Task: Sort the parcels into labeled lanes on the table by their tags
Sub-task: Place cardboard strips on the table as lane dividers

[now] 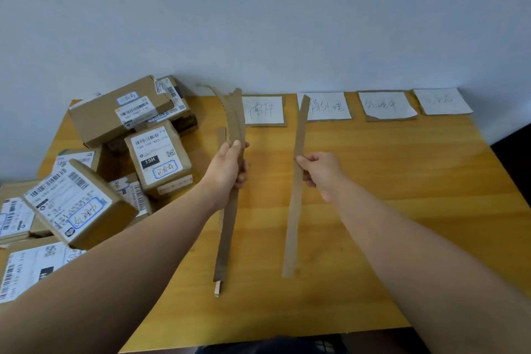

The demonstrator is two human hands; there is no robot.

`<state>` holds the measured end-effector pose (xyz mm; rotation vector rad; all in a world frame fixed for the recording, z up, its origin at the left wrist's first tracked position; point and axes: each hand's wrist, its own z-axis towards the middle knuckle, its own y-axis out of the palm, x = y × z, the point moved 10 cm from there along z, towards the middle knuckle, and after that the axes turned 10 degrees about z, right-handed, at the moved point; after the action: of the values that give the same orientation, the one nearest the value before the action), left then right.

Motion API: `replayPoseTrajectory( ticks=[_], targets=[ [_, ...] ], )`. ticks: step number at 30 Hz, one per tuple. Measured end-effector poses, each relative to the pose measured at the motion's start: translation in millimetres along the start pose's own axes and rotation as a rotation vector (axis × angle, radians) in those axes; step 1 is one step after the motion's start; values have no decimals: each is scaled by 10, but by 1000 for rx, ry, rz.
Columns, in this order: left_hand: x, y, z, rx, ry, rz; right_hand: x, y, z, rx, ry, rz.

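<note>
Head view looks down on a yellow wooden table [373, 181] that stands against a pale grey-blue wall [258, 8]. Its right half and the whole near part are bare wood, with much open room up to the near edge and the right edge. The parcels [120, 158] are heaped on the left side of the table — brown cardboard boxes with white printed tags, some lying tilted on others, and the heap goes past the left edge of the picture. They lie to the left of both hands, close beside the left forearm but not touching any hand.

Along the far edge, at the wall, four white paper labels [324, 106] with handwriting lie in a row, each on a piece of cardboard; the writing I cannot read surely.

Left hand [230, 167] is closed around a bundle of long cardboard strips [230, 210], held nearly upright over the table. Right hand [321, 172] pinches one single strip [296, 195] between thumb and fingers — its lower end is close to the wood. The two hands are near each other but apart.
</note>
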<state>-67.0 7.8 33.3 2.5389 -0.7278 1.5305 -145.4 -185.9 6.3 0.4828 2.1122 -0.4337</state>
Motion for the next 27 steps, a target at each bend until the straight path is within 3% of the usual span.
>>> replayPoseTrajectory(
  ticks=[6, 14, 27],
  targets=[
    [-146, 96, 149, 19, -46, 35, 267, -164, 323, 99, -6, -202],
    [-278, 143, 384, 66, -94, 66, 582, -122, 685, 55, 72, -291],
    [-312, 313, 513, 47, -163, -124, 713, -175, 892, 108, 116, -401]
  ],
)
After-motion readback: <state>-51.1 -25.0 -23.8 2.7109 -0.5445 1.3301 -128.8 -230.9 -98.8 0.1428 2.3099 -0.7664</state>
